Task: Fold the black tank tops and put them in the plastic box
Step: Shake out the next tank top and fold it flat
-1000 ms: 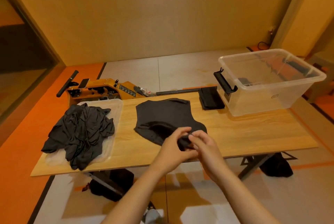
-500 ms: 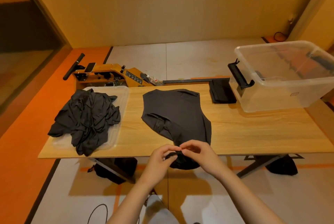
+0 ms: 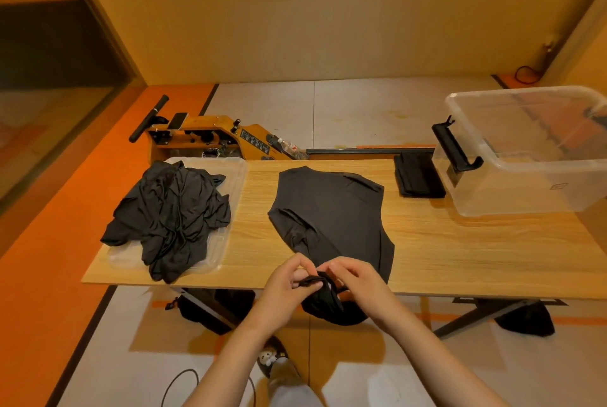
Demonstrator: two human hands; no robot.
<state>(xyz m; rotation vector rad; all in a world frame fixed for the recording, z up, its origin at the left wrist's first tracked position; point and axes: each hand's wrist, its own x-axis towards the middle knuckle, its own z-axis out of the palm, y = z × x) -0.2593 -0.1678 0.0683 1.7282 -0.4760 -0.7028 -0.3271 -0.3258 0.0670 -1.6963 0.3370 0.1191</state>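
A: Obs. 1. Landmark: the wooden table [image 3: 460, 242]. One black tank top [image 3: 331, 219] lies spread on the middle of the table, its near end running over the table's near edge and hanging below it.

B: Grip?

A: Both hands are at the table's near edge, over that hanging end. Left hand [image 3: 285, 285] is closed, thumb and fingers pinching a bunched fold of the black fabric. Right hand [image 3: 358, 281] is closed on the same bunch from the other side, its fingertips [image 3: 331, 267] touching the cloth. The two hands nearly meet. The held fabric sits between them; the rest of the garment stretches away from the grip toward the table's far edge, and a rounded lobe sags beneath the hands, below table level.

B: Other stock?

A: A crumpled pile of tank tops [image 3: 170, 219] on a clear lid [image 3: 236, 173] at the table's left end. A folded black piece [image 3: 418, 180] lies flat at the far edge, just beside the plastic box [image 3: 525, 189] at the table's right end. The box has a black latch handle [image 3: 455, 147] on the side facing the folded piece. I cannot tell what is inside the box.
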